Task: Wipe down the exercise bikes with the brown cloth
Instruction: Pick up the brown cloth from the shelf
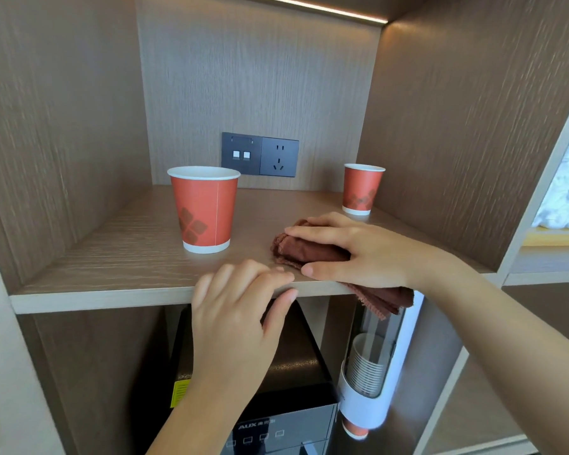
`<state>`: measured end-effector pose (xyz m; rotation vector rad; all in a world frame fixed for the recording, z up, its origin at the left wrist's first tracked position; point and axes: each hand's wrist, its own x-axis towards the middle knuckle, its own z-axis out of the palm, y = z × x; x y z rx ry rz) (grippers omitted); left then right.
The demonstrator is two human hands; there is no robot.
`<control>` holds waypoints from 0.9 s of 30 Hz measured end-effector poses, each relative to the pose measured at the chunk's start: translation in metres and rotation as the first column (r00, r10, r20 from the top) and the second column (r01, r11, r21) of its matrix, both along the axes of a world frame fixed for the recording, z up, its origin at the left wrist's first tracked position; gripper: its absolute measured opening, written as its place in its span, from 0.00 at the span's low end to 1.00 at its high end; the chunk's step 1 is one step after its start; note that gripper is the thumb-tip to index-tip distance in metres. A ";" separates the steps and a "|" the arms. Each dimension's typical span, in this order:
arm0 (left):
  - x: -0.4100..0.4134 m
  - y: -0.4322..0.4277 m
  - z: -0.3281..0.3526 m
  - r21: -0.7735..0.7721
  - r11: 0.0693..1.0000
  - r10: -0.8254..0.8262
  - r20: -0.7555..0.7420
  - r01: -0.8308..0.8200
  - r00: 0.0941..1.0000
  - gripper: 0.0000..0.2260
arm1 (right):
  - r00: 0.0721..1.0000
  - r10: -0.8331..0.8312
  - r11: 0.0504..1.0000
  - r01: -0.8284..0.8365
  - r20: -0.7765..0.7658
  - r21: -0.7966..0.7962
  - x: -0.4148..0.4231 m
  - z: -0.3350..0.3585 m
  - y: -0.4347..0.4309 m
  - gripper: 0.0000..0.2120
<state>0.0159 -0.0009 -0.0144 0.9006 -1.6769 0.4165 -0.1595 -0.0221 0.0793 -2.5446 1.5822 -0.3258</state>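
The brown cloth (312,249) lies folded on a wooden shelf (122,257), and one end hangs over the shelf's front edge at the right. My right hand (358,249) lies over the cloth, with the fingers across its top and the thumb against its near side, gripping it. My left hand (237,310) is at the shelf's front edge just left of the cloth. Its loosely bent fingertips rest on the shelf top and its thumb is in front of the edge. It holds nothing. No exercise bike is in view.
Two red paper cups stand on the shelf, a near one (204,208) left of the cloth and a far one (362,188) at the back right. A wall socket panel (260,155) is behind. Below are a black water dispenser (276,389) and a cup holder (372,372).
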 end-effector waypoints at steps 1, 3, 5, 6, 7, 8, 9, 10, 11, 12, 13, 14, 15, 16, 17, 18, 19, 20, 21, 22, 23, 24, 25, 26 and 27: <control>0.001 0.000 -0.001 -0.003 1.000 -0.001 -0.004 0.001 1.000 0.08 | 1.000 -0.003 1.000 0.003 0.019 -0.015 -0.001 -0.001 0.001 0.25; 0.002 0.001 -0.002 -0.010 1.000 -0.005 -0.012 0.005 1.000 0.07 | 0.999 0.002 0.999 0.001 0.052 -0.051 -0.002 -0.002 0.003 0.23; 0.004 0.003 -0.002 -0.007 1.000 -0.001 -0.017 0.001 1.000 0.06 | 0.997 0.026 0.995 -0.019 0.076 -0.097 -0.002 -0.003 0.007 0.22; 0.005 0.004 -0.002 0.000 1.000 -0.011 -0.019 0.011 1.000 0.06 | 0.996 0.028 0.992 -0.017 0.083 -0.124 -0.002 -0.004 0.008 0.22; 0.006 0.004 -0.002 0.010 1.000 -0.015 -0.016 0.015 1.000 0.07 | 0.996 0.034 0.988 -0.021 0.086 -0.151 -0.002 -0.004 0.009 0.23; 0.007 0.006 -0.002 0.022 1.000 -0.014 -0.013 0.014 1.000 0.07 | 0.995 0.046 0.983 -0.030 0.086 -0.180 -0.002 -0.005 0.011 0.23; 0.007 0.007 -0.002 0.034 0.999 -0.015 -0.013 0.015 1.000 0.07 | 0.995 0.056 0.977 -0.038 0.082 -0.208 -0.002 -0.006 0.012 0.22; 0.007 0.009 -0.002 0.046 0.999 -0.018 -0.017 0.019 1.000 0.08 | 0.994 0.064 0.971 -0.043 0.083 -0.233 -0.002 -0.007 0.013 0.22; 0.007 0.011 -0.002 0.057 0.998 -0.021 -0.023 0.022 1.000 0.08 | 0.993 0.073 0.965 -0.048 0.091 -0.257 -0.001 -0.008 0.014 0.22; 0.007 0.013 -0.002 0.067 0.997 -0.022 -0.030 0.024 0.999 0.08 | 0.991 0.085 0.958 -0.054 0.102 -0.281 -0.001 -0.009 0.015 0.22; 0.008 0.015 -0.002 0.079 0.997 -0.020 -0.038 0.023 0.999 0.09 | 0.989 0.101 0.950 -0.063 0.112 -0.305 0.000 -0.009 0.016 0.21; 0.009 0.017 -0.002 0.090 0.996 -0.014 -0.047 0.018 0.999 0.09 | 0.986 0.119 0.941 -0.074 0.119 -0.330 0.001 -0.010 0.016 0.21; 0.010 0.019 -0.002 0.100 0.995 -0.005 -0.058 0.011 0.998 0.10 | 0.983 0.139 0.932 -0.088 0.123 -0.351 0.002 -0.011 0.017 0.21; 0.011 0.022 -0.002 0.110 0.994 0.007 -0.071 0.001 0.997 0.10 | 0.979 0.162 0.923 -0.105 0.125 -0.371 0.004 -0.013 0.018 0.20; 0.012 0.024 -0.002 0.120 0.993 0.023 -0.085 -0.013 0.996 0.10 | 0.975 0.187 0.913 -0.126 0.124 -0.389 0.006 -0.015 0.018 0.20; 0.012 0.028 -0.002 0.127 0.992 0.042 -0.098 -0.029 0.994 0.10 | 0.969 0.214 0.902 -0.148 0.122 -0.405 0.008 -0.016 0.018 0.20; 0.014 0.031 -0.002 0.130 0.990 0.061 -0.108 -0.047 0.992 0.10 | 0.962 0.241 0.893 -0.169 0.125 -0.418 0.012 -0.018 0.018 0.20; 0.016 0.034 -0.002 0.129 0.989 0.082 -0.115 -0.067 0.990 0.10 | 0.955 0.267 0.886 -0.189 0.132 -0.423 0.015 -0.018 0.018 0.20; 0.019 0.038 -0.002 0.125 0.988 0.109 -0.121 -0.094 0.987 0.10 | 0.946 0.291 0.883 -0.209 0.142 -0.421 0.020 -0.019 0.018 0.20; 0.023 0.043 -0.002 0.121 0.984 0.143 -0.127 -0.128 0.982 0.10 | 0.937 0.315 0.881 -0.228 0.153 -0.415 0.024 -0.019 0.018 0.20; 0.027 0.048 -0.002 0.118 0.979 0.180 -0.134 -0.164 0.975 0.10 | 0.926 0.339 0.878 -0.248 0.164 -0.410 0.029 -0.018 0.018 0.21; 0.033 0.053 -0.002 0.115 0.972 0.218 -0.136 -0.203 0.966 0.10 | 0.916 0.363 0.873 -0.270 0.172 -0.406 0.035 -0.018 0.019 0.21; 0.039 0.059 -0.002 0.113 0.963 0.257 -0.132 -0.243 0.957 0.11 | 0.902 0.391 0.866 -0.293 0.183 -0.405 0.042 -0.018 0.020 0.22; 0.045 0.066 -0.002 0.113 0.952 0.297 -0.123 -0.284 0.947 0.11 | 0.886 0.419 0.858 -0.315 0.197 -0.406 0.049 -0.018 0.022 0.23; 0.052 0.073 -0.003 0.114 0.939 0.337 -0.109 -0.325 0.935 0.11 | 0.870 0.445 0.849 -0.335 0.212 -0.409 0.056 -0.018 0.025 0.23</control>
